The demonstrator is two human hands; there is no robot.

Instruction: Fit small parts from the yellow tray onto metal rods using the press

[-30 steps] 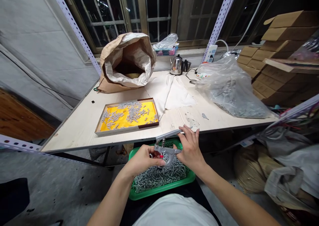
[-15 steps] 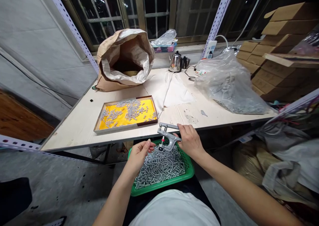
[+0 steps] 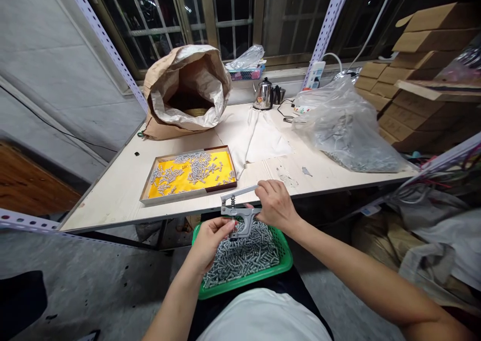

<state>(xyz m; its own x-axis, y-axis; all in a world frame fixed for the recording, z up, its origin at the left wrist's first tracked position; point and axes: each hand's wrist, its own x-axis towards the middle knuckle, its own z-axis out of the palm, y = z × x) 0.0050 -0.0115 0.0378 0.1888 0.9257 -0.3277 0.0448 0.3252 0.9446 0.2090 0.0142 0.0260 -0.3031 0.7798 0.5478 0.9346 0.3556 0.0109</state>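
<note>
My right hand [image 3: 277,206] is wrapped round the handles of grey snap-fastener pliers [image 3: 245,222], which have a small spring near the hinge. At the jaws of these pliers is my left hand [image 3: 215,237], thumb and fingertips pressed together; what they pinch is too small to make out. Below both hands a green plastic basket [image 3: 246,287] rests on my lap, filled with small silvery ribbed metal pieces [image 3: 242,263]. A shallow box [image 3: 180,197] with a yellow lining stands on the table beyond, with many similar little metal pieces scattered in it.
The pale table [image 3: 108,196] carries an open brown paper sack [image 3: 161,100], a white cloth [image 3: 263,135], a steel kettle [image 3: 264,94] and a clear plastic bag [image 3: 349,130]. Cardboard boxes [image 3: 424,70] are stacked at right. The table's front edge runs just past my hands.
The pliers and my right hand have moved left and their handles now stand wider apart. My left fingers have come from beside the jaws to right at them.
</note>
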